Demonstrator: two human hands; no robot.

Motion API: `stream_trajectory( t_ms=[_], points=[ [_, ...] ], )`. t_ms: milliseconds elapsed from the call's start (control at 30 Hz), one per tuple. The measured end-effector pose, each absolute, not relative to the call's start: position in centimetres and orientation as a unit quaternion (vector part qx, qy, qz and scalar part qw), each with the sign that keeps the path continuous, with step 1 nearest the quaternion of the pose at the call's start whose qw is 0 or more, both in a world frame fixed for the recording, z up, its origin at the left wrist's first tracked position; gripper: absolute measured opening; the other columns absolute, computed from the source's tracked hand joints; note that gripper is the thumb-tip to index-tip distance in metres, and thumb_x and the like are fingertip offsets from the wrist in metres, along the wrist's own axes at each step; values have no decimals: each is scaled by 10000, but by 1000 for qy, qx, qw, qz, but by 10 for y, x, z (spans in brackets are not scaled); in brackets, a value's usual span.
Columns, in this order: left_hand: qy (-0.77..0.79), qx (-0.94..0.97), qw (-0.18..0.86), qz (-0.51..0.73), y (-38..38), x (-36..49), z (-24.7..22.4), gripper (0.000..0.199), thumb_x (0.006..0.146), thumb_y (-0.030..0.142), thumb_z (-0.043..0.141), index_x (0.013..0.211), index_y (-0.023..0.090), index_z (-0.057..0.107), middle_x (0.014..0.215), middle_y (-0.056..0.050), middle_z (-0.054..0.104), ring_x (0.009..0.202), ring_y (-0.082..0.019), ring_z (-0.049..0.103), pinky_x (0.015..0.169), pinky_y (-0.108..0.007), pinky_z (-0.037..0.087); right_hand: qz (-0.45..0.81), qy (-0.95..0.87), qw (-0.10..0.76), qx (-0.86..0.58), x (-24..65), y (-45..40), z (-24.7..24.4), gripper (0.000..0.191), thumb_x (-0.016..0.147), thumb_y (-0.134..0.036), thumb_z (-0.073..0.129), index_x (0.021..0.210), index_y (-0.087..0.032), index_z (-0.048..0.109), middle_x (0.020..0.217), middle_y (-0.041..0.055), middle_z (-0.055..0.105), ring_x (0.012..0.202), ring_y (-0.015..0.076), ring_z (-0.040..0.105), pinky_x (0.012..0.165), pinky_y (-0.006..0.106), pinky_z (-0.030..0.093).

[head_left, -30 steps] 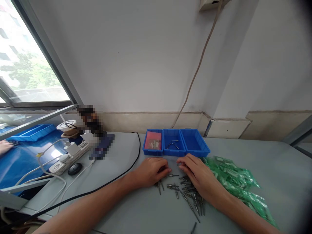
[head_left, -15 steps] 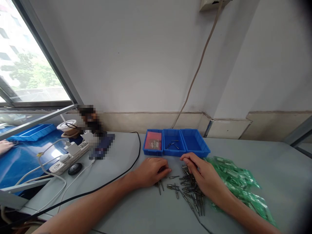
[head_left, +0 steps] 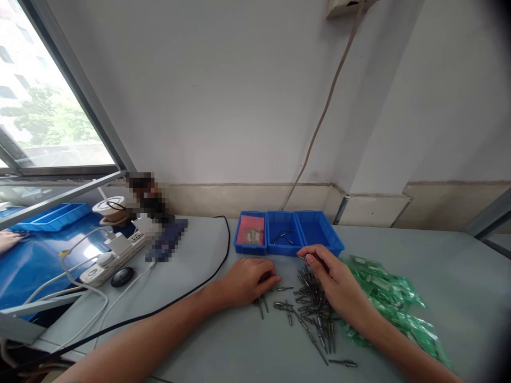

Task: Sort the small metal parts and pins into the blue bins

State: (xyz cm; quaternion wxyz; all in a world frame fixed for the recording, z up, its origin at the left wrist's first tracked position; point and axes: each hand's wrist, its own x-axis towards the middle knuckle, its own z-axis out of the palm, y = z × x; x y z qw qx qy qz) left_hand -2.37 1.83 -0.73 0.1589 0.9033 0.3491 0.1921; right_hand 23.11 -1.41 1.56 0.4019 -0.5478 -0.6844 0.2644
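My left hand [head_left: 252,279] rests on the grey table with its fingers curled, beside a few thin metal pieces; whatever lies inside the curl is hidden. Just in front of the blue trays, my right hand [head_left: 325,266] pinches a small metal piece [head_left: 303,258] between thumb and fingertips. Below and left of it lies a heap of metal pieces [head_left: 313,298] with thin shafts. Another metal piece [head_left: 344,363] lies apart near the front. The middle blue tray [head_left: 285,247] holds several metal pieces, and the left blue tray [head_left: 250,248] holds a pink sheet and a small bag.
Green plastic bags [head_left: 395,298] lie beside my right forearm. The right blue tray [head_left: 319,234] stands near the wall. A black cable [head_left: 199,282] crosses under my left arm. A power strip [head_left: 114,260] and black mouse [head_left: 122,276] are on the left. Another person's hand [head_left: 8,240] shows far left.
My right hand has risen slightly, and the piece in its fingertips now shows. A long piece by the heap has shifted, and a separate one now lies near the front. My left hand stays still.
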Motion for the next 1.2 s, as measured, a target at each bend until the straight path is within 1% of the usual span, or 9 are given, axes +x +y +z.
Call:
stream_trajectory(
  t_ms=[100,300,433,567,733,833,967,1100,1200],
  points=[
    [348,904,159,188,18,-24,-7,251,1084,345,595,886,191,602,821,9,661,709,-142,580,652,-246,362,262,-684,421,-535,232,-13,15,291,1066,-441,473,1111,-266,700,1125,62,734,994,263,669,878,383,521],
    [351,904,160,185,18,-24,-6,260,1086,352,592,882,191,603,823,10,659,717,-144,584,656,-254,365,263,-680,425,-536,233,-14,15,279,1063,-447,488,1110,-269,698,1104,55,726,916,244,655,840,372,525],
    [349,905,155,186,19,-24,-8,260,1089,364,587,892,195,604,819,15,651,714,-143,579,652,-261,365,287,-666,416,-548,233,-14,15,297,1056,-475,490,1106,-270,700,970,39,716,789,229,624,739,353,520],
    [350,905,154,185,19,-24,-9,265,1091,368,580,894,194,609,819,11,650,707,-145,579,650,-263,370,342,-641,419,-545,233,-14,13,328,1049,-509,499,1107,-256,699,817,16,651,708,209,596,673,331,500],
    [349,904,159,189,19,-24,-8,260,1082,355,597,878,193,599,815,12,656,704,-142,576,647,-253,364,405,-613,424,-529,229,-14,16,407,1030,-605,534,1124,-243,693,662,-36,526,618,179,495,595,301,412],
    [347,905,159,189,19,-24,-7,256,1081,352,598,879,195,598,819,11,658,713,-144,579,654,-250,369,447,-589,434,-515,227,-15,18,458,1008,-660,566,1101,-230,696,621,-59,457,586,160,435,574,288,360],
    [347,906,156,184,19,-24,-6,253,1083,348,589,883,194,607,825,6,660,718,-147,586,661,-254,378,499,-564,439,-489,228,-16,17,457,1019,-662,565,1118,-233,689,640,-66,420,592,153,408,589,287,337],
    [352,904,159,181,19,-23,-7,259,1080,358,596,880,193,612,817,5,660,706,-147,584,649,-256,375,511,-558,444,-480,228,-16,14,424,1025,-632,574,1157,-243,681,737,-46,472,621,151,425,617,293,361],
    [351,904,159,187,19,-23,-8,255,1081,356,598,885,194,610,819,6,663,707,-146,582,650,-254,373,510,-554,455,-475,228,-16,14,418,1000,-623,616,1164,-244,681,816,-24,530,637,147,449,624,295,399]
  ],
)
